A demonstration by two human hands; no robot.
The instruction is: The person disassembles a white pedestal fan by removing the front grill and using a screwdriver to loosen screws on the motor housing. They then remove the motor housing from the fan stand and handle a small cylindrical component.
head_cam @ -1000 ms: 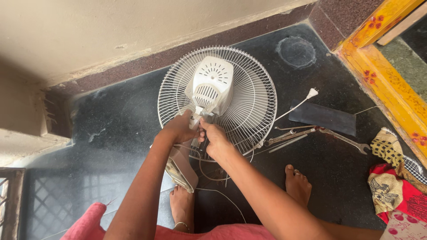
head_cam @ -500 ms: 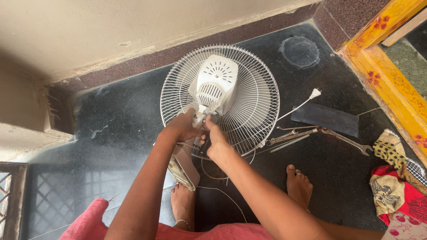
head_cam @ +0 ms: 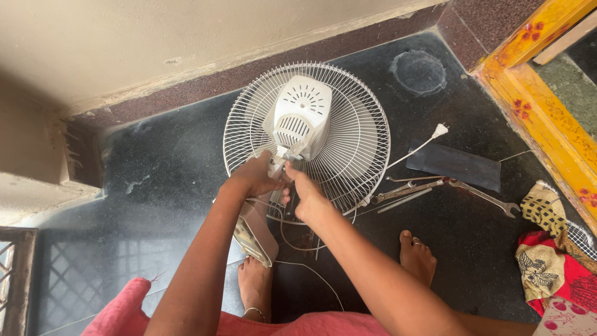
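Hands meet at the neck of a white table fan (head_cam: 308,134) lying face down on the dark stone floor (head_cam: 155,186). The left hand (head_cam: 255,176) curls its fingers shut around the neck just below the motor housing (head_cam: 303,115). The right hand (head_cam: 306,196) is touching the same spot, fingers bent; whether they pinch anything cannot be told. Spanners (head_cam: 448,186) lie to the right, near the wire guard (head_cam: 360,143), beside a white plug (head_cam: 440,130).

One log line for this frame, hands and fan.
left hand: grips neck under white plastic fan motor housing | right hand: at same neck | white wire fan guard: flat on floor
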